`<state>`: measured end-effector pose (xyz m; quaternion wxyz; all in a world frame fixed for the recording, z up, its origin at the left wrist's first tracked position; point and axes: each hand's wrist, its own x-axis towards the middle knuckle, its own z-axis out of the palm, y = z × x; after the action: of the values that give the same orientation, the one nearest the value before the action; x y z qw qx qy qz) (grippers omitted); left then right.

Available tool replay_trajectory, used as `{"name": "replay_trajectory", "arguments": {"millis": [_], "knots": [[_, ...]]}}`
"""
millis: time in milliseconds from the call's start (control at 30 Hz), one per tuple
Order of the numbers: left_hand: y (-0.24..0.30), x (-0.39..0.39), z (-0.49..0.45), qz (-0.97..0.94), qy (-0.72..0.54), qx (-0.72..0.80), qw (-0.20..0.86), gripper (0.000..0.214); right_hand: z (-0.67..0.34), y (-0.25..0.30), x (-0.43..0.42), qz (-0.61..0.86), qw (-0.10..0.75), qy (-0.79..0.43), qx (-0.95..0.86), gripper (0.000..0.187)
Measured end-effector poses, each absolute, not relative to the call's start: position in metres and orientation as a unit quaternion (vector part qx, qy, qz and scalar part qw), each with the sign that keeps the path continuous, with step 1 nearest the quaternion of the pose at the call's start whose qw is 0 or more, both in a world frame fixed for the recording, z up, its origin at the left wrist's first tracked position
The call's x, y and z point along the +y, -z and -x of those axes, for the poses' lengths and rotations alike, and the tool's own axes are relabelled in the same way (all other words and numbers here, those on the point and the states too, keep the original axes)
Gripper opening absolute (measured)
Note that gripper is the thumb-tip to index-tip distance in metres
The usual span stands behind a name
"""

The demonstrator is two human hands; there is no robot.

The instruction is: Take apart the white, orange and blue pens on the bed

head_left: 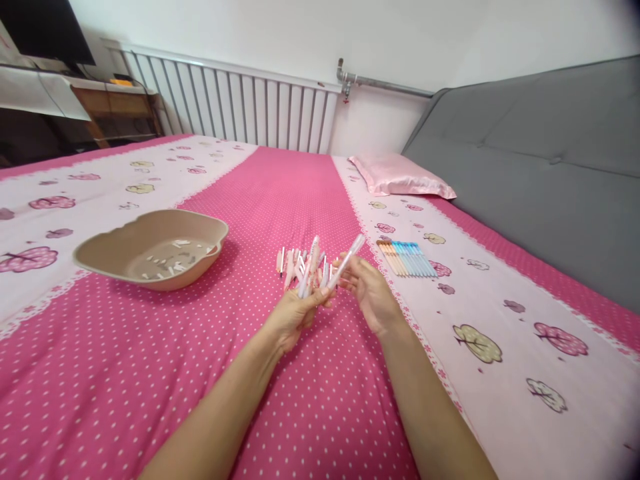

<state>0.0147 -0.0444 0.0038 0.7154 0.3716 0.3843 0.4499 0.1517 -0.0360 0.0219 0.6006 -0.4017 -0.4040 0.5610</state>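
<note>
My left hand (295, 310) is closed around a few slim pale pink and clear pens (311, 270), which stick up past the thumb. One translucent white pen (349, 259) slants up to the right from the left thumb tip. Just behind that pen is my right hand (369, 290), its fingers curved and apart. Whether its fingertips touch the pen I cannot make out. Beyond both hands lies a loose pile of pink and white pens (289, 267), partly hidden by them. To the right, blue and orange-brown pens (407, 259) lie side by side in a neat row.
A beige plastic basin (150, 250) with small white pieces in it stands at the left on the pink dotted bedspread (280, 193). Farther back are a pink pillow (403, 177), a grey headboard (540, 147) and a white radiator (240, 100). A desk with a monitor (47, 30) is at far left.
</note>
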Motion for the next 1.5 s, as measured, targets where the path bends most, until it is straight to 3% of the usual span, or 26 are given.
{"name": "replay_trajectory", "arguments": {"millis": [200,400,500,667,800,1233,1500], "knots": [[-0.006,-0.046,-0.016,-0.375,-0.45,0.388,0.711,0.027,-0.149,-0.018,-0.036,0.417,0.624,-0.522,-0.405,0.026],[-0.007,-0.046,-0.013,-0.373,-0.433,0.403,0.715,0.025,-0.154,-0.025,-0.037,0.336,0.605,-0.61,-0.387,0.038],[-0.005,-0.046,-0.013,-0.368,-0.441,0.399,0.715,0.026,-0.154,-0.026,-0.037,0.342,0.601,-0.614,-0.38,0.034],[-0.003,-0.045,-0.015,-0.364,-0.448,0.397,0.713,0.023,-0.152,-0.022,-0.037,0.441,0.608,-0.523,-0.403,0.028],[-0.005,-0.045,-0.016,-0.37,-0.451,0.402,0.706,0.033,-0.152,-0.021,-0.038,0.445,0.625,-0.503,-0.398,0.027],[0.002,-0.038,-0.004,-0.366,-0.388,0.365,0.763,0.024,-0.157,-0.03,-0.039,0.333,0.596,-0.647,-0.339,0.03],[-0.005,-0.044,-0.012,-0.38,-0.413,0.413,0.717,0.029,-0.155,-0.022,-0.037,0.456,0.602,-0.534,-0.381,0.025]]}}
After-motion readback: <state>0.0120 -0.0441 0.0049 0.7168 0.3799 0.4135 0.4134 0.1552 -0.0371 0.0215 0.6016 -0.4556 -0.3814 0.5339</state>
